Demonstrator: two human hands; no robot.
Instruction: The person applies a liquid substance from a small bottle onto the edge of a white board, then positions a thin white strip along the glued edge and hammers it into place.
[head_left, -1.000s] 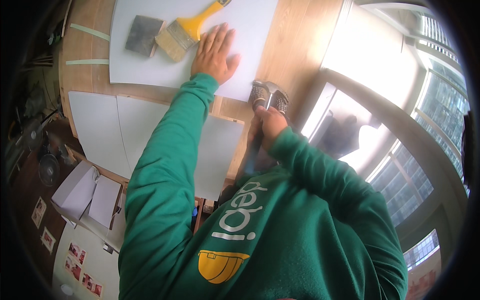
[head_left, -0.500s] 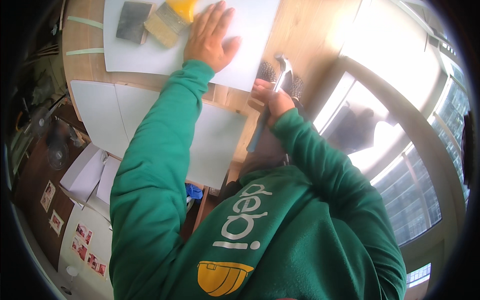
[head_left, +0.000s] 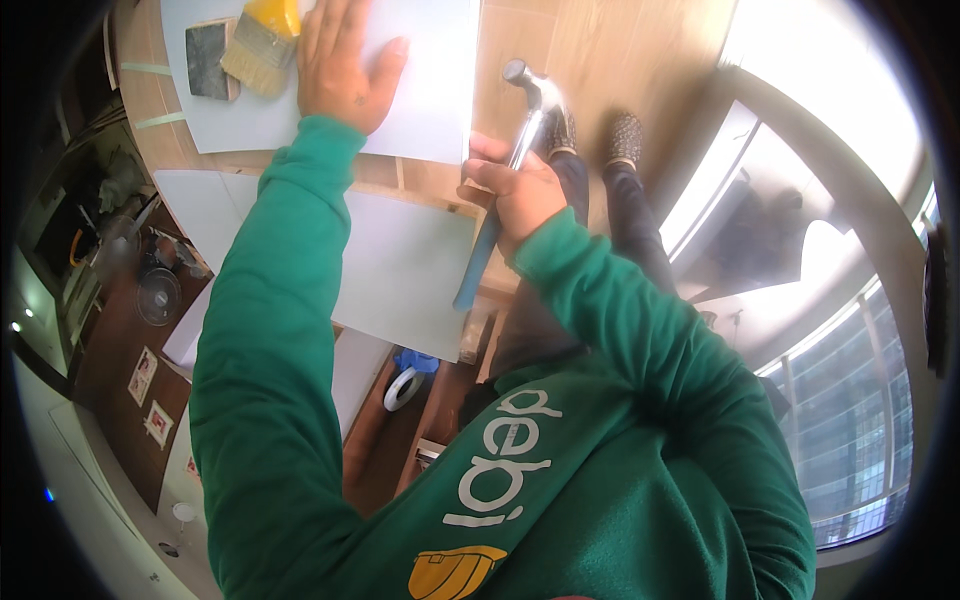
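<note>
My left hand [head_left: 345, 85] lies flat with its fingers stretched out on a white sheet or board [head_left: 435, 90] on the wooden table. Just left of its fingers rests a wide paintbrush [head_left: 257, 60] with a yellow handle and pale bristles. It overlaps a dark grey block [head_left: 207, 65], which looks like a sanding block. At the board's right edge, my right hand [head_left: 530, 195] is closed round a claw hammer [head_left: 480, 260] with a metal shaft and blue-grey grip. The hammer's head points away from me, and the fingertips are close to the board edge.
A lower white panel [head_left: 400, 265] lies nearer to me. Below it, a white tape roll [head_left: 404, 388] and blue material [head_left: 415, 360] sit in a wooden compartment. My shoes [head_left: 626, 138] are on the floor at right, near a large window [head_left: 850, 380]. A fan [head_left: 158, 296] stands at left.
The view has shifted, so the board, brush and block appear farther left. The hammer's head shows more fully, more upright and past my right hand. My left hand stays flat on the board.
</note>
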